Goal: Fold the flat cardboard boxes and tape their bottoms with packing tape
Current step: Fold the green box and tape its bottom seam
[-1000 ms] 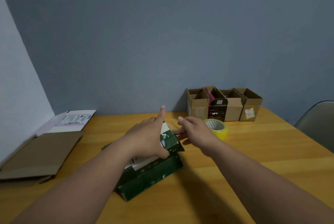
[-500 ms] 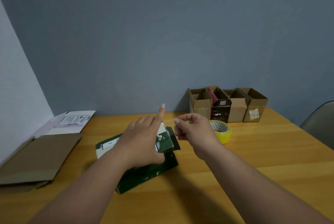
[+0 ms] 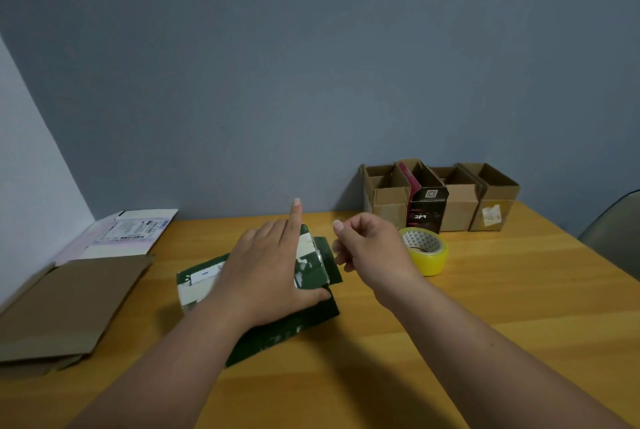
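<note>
A dark green box (image 3: 294, 321) with white patches lies at an angle on the wooden table (image 3: 502, 324). My left hand (image 3: 266, 272) presses flat on top of it, index finger straight and thumb against its right edge. A clear strip shines on the box's top near the far flap. My right hand (image 3: 370, 248) hovers just right of the box with its fingers curled and thumb raised; nothing shows between them. A yellow roll of packing tape (image 3: 429, 255) sits on the table right behind that hand.
Flat brown cardboard (image 3: 69, 304) and a flat white-pink box (image 3: 128, 231) lie at the left by the wall. Several open brown boxes (image 3: 388, 200) and a black carton (image 3: 427, 210) stand in a row at the back right. A chair (image 3: 616, 231) stands at the right edge.
The green box has turned and slid left under my left hand. My right hand has lifted off the box's far flap and curled its fingers.
</note>
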